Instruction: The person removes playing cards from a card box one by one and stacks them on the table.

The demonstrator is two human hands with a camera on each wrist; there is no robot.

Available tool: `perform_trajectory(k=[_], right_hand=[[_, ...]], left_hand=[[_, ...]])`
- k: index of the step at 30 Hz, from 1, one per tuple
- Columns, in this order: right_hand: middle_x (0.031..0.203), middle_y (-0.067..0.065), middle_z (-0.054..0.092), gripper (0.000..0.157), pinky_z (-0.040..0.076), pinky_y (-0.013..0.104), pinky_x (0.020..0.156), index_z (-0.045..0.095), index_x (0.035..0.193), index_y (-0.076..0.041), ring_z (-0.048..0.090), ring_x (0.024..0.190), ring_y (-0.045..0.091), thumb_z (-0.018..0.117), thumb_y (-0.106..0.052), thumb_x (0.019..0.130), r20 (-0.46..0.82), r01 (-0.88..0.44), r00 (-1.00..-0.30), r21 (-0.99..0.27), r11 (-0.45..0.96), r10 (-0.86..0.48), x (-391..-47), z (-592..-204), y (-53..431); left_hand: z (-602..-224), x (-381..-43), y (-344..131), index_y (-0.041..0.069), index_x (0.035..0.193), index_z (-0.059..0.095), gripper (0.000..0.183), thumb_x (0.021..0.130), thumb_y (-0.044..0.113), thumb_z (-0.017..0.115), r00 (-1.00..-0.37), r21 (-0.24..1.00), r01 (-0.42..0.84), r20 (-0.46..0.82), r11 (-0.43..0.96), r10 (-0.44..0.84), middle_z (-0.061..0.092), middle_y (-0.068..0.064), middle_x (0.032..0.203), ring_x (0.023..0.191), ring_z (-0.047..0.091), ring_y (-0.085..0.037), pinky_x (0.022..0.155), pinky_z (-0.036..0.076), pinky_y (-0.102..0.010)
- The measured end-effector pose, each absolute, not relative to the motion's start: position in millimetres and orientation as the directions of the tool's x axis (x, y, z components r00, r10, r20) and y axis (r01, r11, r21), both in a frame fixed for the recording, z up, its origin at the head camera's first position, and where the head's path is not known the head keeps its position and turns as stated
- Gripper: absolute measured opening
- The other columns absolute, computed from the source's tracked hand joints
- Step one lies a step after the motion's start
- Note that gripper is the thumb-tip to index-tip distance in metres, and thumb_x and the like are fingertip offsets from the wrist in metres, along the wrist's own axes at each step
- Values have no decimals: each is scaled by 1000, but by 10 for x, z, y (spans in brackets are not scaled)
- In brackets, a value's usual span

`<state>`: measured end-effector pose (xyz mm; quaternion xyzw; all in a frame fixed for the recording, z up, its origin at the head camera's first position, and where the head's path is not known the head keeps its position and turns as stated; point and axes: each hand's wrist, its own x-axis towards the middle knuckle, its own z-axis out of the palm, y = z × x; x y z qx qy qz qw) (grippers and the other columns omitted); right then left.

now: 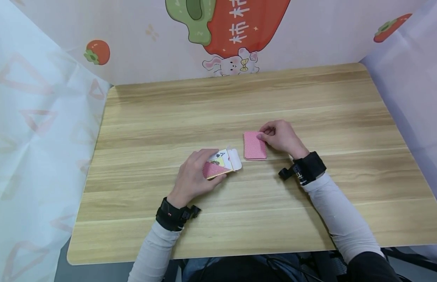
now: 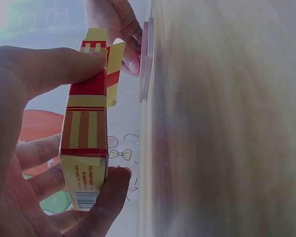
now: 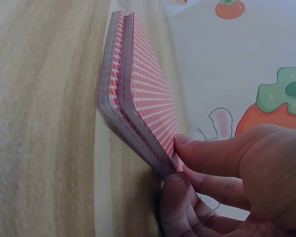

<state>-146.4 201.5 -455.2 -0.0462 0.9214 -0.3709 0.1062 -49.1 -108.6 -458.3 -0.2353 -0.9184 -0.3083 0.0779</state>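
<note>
A playing-card box [image 1: 223, 161] with an ace of spades on its face is in my left hand [image 1: 194, 174], its flap open toward the right. In the left wrist view the thumb lies along the box's narrow striped side [image 2: 86, 128], with other fingers around the far side and the barcode end. To the right, a deck of playing cards [image 1: 254, 145] lies back side up on the table. My right hand [image 1: 281, 135] pinches its far right corner, thumb on top. The right wrist view shows the deck [image 3: 150, 94] as two slightly offset layers.
Under both hands is a wood-grain table [image 1: 162, 117]. A white printed curtain [image 1: 133, 58] hangs behind its far edge, with more white cloth [image 1: 35, 137] along the left and right sides. Each wrist wears a black strap [image 1: 311, 168] with a small camera.
</note>
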Motion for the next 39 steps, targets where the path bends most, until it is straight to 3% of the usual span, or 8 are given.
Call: perform_trajectory(k=[15, 24, 31, 39], right_hand=[[92, 13, 68, 25, 45, 35, 68, 76, 105, -1, 58, 78, 25, 74, -24, 94, -151, -42, -968, -689, 723, -200, -1453, -4480, 2013], [94, 10, 70, 22, 49, 37, 71, 74, 107, -5, 62, 83, 25, 73, -22, 94, -48, -130, -969, -732, 669, -240, -1371, -4317, 1908], [93, 8, 73, 14, 52, 37, 78, 75, 102, -5, 64, 84, 22, 72, -16, 94, -22, -208, -931, -788, 580, -363, -1233, -4207, 1765], [91, 5, 73, 10, 58, 31, 70, 74, 99, -6, 70, 80, 18, 75, -12, 92, -74, -217, -845, -858, 466, -530, -1052, -4209, 1527]], left_hand=[[-4558, -487, -1076, 14, 135, 65, 71, 75, 45, 86, -880, 536, 475, 279, 698, 384, 69, -2, 130, 104, 62, -18, 79, 54, -34], [-4566, -495, -1078, 14, 136, 65, 71, 75, 45, 86, -877, 547, 480, 277, 686, 393, 69, -2, 131, 105, 63, -18, 79, 54, -35], [-4561, -494, -1073, 13, 137, 64, 73, 76, 45, 87, -868, 572, 494, 279, 654, 411, 68, -3, 131, 106, 62, -17, 81, 53, -35], [-4593, -499, -1079, 10, 137, 63, 75, 74, 41, 90, -850, 602, 522, 304, 605, 431, 68, -4, 132, 108, 63, -18, 83, 54, -37]])
